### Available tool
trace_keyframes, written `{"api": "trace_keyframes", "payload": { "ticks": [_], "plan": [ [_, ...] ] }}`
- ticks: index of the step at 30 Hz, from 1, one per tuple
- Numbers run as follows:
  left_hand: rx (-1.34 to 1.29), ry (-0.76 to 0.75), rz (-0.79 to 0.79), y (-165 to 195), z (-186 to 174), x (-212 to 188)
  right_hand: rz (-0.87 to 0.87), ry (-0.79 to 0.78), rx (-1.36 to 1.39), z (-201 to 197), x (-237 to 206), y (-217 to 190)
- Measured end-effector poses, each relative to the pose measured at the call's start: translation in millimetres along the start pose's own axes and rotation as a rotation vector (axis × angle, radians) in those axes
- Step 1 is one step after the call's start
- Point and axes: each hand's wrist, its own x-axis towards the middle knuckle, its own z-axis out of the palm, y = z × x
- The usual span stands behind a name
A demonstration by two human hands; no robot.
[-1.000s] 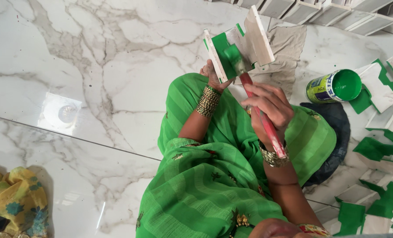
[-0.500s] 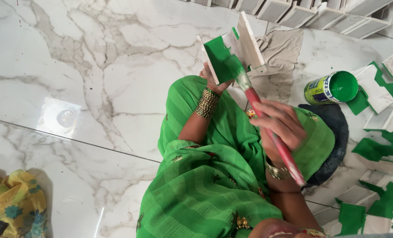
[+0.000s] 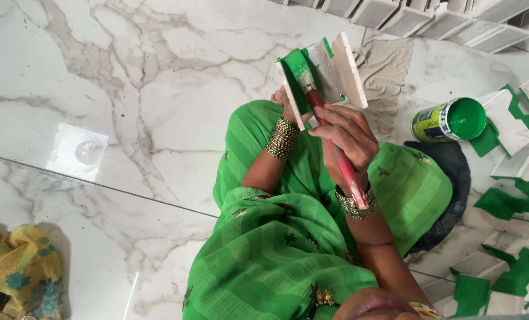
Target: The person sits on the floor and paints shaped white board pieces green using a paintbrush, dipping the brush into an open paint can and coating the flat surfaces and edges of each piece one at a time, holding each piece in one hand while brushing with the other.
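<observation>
over your green-draped lap, your right hand (image 3: 346, 137) grips the red-handled brush (image 3: 329, 139), bristles laying green inside the white shelf piece (image 3: 326, 74) your left hand (image 3: 286, 102) clasps from behind. next, judge bare spots; paint can (image 3: 449, 119) sits beyond.

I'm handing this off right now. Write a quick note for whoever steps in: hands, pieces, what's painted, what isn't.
Left hand holds the white block up over the lap.
Right hand grips the red-handled brush, bristles on the block's inner face.
Open can of green paint lies on the floor to the right.
Done: part of that inner face is green; several green-coated pieces lie on the right.
Left: the block's other faces are bare white.
</observation>
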Motion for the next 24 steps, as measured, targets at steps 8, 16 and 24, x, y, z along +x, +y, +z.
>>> {"api": "trace_keyframes", "payload": {
  "ticks": [8,16,24],
  "plan": [
    [-0.728,-0.137,-0.130,-5,-3,0,0.032,-0.037,0.015,1,-2,0],
    [-2.285,-0.345,-0.811,1,3,9,0.208,-0.108,0.024,-67,-26,-37],
    [-2.398,-0.471,-0.790,6,-3,8,0.112,-0.016,-0.005,-60,-30,-23]
  ]
}}
